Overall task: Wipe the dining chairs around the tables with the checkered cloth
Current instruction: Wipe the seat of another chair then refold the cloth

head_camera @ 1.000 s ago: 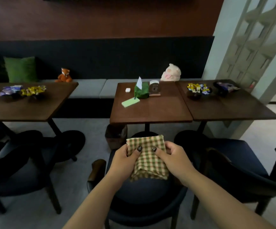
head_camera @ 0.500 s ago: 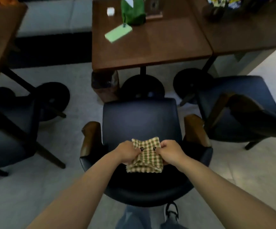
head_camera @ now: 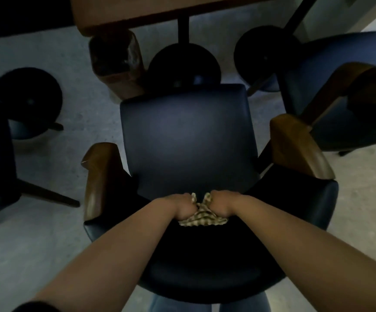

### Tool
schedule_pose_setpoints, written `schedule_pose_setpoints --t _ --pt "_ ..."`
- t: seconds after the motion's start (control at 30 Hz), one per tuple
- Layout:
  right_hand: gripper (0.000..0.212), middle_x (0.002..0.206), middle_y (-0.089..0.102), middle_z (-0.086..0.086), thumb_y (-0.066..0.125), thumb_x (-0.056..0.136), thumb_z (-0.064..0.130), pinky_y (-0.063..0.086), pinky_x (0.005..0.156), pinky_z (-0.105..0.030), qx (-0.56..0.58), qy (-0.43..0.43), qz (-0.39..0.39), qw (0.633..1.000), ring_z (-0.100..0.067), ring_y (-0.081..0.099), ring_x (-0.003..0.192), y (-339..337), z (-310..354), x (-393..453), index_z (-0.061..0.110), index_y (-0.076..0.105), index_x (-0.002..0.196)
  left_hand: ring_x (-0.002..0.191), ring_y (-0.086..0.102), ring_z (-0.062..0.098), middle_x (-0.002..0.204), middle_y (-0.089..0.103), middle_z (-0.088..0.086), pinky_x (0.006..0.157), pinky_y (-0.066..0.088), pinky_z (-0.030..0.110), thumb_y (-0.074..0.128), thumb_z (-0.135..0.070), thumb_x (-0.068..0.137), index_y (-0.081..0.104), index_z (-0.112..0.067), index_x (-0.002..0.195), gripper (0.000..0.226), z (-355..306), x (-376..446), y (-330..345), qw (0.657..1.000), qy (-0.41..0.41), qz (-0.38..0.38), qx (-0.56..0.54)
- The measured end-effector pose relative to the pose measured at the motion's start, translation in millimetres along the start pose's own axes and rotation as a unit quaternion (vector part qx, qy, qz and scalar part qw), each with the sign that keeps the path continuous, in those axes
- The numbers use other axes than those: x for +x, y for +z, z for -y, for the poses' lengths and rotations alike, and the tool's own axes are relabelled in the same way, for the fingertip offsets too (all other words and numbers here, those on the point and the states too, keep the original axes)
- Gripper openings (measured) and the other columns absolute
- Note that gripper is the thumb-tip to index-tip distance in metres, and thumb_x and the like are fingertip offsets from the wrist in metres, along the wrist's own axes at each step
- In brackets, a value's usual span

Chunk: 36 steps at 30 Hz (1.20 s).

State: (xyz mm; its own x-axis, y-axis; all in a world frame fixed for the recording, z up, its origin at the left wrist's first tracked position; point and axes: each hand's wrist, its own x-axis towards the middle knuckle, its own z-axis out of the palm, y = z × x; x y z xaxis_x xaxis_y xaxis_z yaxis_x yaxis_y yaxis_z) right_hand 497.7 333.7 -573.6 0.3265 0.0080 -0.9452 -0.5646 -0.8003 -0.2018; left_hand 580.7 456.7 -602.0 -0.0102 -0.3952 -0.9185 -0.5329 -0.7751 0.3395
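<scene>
1. The view has tipped steeply downward since a second ago: the bench, cushions and tabletop items are out of frame, leaving only the near edge of the wooden table (head_camera: 137,16) along the top.
2. The dark blue chair (head_camera: 187,140) now fills the centre, seen from above, with both wooden armrests in view.
3. The left hand (head_camera: 183,207) and right hand (head_camera: 221,204) have dropped to the rear of the seat, knuckles close together.
4. The checkered cloth (head_camera: 201,218), earlier held up flat and spread, is now bunched small between the two fists, lying against the seat's back edge.
</scene>
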Motion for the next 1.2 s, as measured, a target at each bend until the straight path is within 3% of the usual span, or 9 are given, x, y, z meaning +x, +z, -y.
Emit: schedule_pose_setpoints --t 0.07,0.17,0.27,0.37,0.57,0.7,0.87,1.1,1.2 --pt "0.052 0.141 0.047 -0.009 0.028 0.098 0.045 0.037 0.095 -0.034 -0.015 -0.005 0.050 0.999 -0.027 0.049 0.123 -5 -2 8 0.016 0.049 0.135 0.123 0.052 0.029 0.142 0.050 0.015 0.089 0.038 0.032 0.034 -0.053 0.092 0.052 -0.012 0.134 0.061 6 5 -5 0.999 -0.008 0.034 -0.007" --pt "0.060 0.153 0.031 -0.010 0.023 0.098 0.053 0.029 0.101 -0.033 -0.027 0.006 0.125 0.992 -0.026 0.034 0.136 -11 -7 23 0.019 0.032 0.147 0.138 0.038 0.027 0.154 0.036 0.010 0.107 0.028 0.035 0.028 -0.063 0.092 0.038 -0.017 0.148 0.073 19 12 -12 0.992 -0.062 0.110 0.007" --pt "0.066 0.152 0.033 -0.007 0.029 0.095 0.061 0.029 0.095 -0.033 0.022 0.024 0.182 0.983 -0.025 0.036 0.133 -15 -12 34 0.020 0.034 0.146 0.131 0.046 0.029 0.149 0.043 0.014 0.106 0.033 0.033 0.032 -0.049 0.100 0.043 -0.010 0.144 0.060 33 23 -15 0.987 -0.078 0.132 0.048" --pt "0.068 0.152 0.032 -0.009 0.028 0.095 0.061 0.029 0.098 -0.033 -0.001 0.015 0.163 0.987 -0.026 0.035 0.135 -11 -16 43 0.018 0.032 0.147 0.124 0.051 0.030 0.143 0.050 0.014 0.099 0.037 0.030 0.039 -0.038 0.100 0.051 -0.006 0.137 0.049 38 31 -10 0.987 -0.083 0.129 0.055" --pt "0.060 0.156 0.023 -0.012 0.018 0.101 0.050 0.023 0.111 -0.037 -0.067 0.000 0.130 0.989 -0.028 0.028 0.139 -14 -13 45 0.016 0.022 0.150 0.124 0.053 0.031 0.141 0.051 0.019 0.099 0.039 0.033 0.033 -0.038 0.098 0.052 -0.004 0.135 0.054 32 27 -12 0.988 -0.069 0.105 0.094" --pt "0.055 0.155 0.026 -0.011 0.022 0.103 0.042 0.023 0.107 -0.033 -0.072 -0.007 0.129 0.989 -0.026 0.028 0.139 -40 -6 32 0.011 0.030 0.147 0.125 0.052 0.032 0.143 0.050 0.018 0.105 0.040 0.036 0.036 -0.038 0.099 0.053 -0.003 0.135 0.053 32 24 -31 0.990 -0.051 0.094 0.097" --pt "0.050 0.149 0.036 -0.015 0.029 0.104 0.037 0.030 0.101 -0.031 -0.097 -0.014 0.128 0.987 -0.029 0.038 0.132 -67 -6 31 0.008 0.037 0.143 0.126 0.052 0.030 0.144 0.050 0.015 0.097 0.038 0.031 0.039 -0.038 0.099 0.054 -0.006 0.135 0.050 27 22 -60 0.992 -0.032 0.072 0.098" --pt "0.043 0.140 0.046 -0.015 0.039 0.102 0.028 0.036 0.099 -0.034 -0.099 -0.030 0.109 0.989 -0.031 0.047 0.124 -114 -7 54 0.008 0.044 0.140 0.126 0.051 0.032 0.144 0.048 0.018 0.106 0.039 0.036 0.038 -0.028 0.100 0.051 -0.002 0.136 0.046 32 37 -114 0.992 -0.046 0.046 0.109" --pt "0.039 0.134 0.052 -0.016 0.044 0.100 0.027 0.038 0.095 -0.032 -0.107 -0.012 0.096 0.990 -0.027 0.054 0.109 -139 -14 64 0.004 0.052 0.130 0.126 0.051 0.032 0.144 0.048 0.018 0.105 0.038 0.035 0.038 -0.023 0.101 0.051 -0.002 0.135 0.042 29 45 -135 0.994 -0.037 0.036 0.098"
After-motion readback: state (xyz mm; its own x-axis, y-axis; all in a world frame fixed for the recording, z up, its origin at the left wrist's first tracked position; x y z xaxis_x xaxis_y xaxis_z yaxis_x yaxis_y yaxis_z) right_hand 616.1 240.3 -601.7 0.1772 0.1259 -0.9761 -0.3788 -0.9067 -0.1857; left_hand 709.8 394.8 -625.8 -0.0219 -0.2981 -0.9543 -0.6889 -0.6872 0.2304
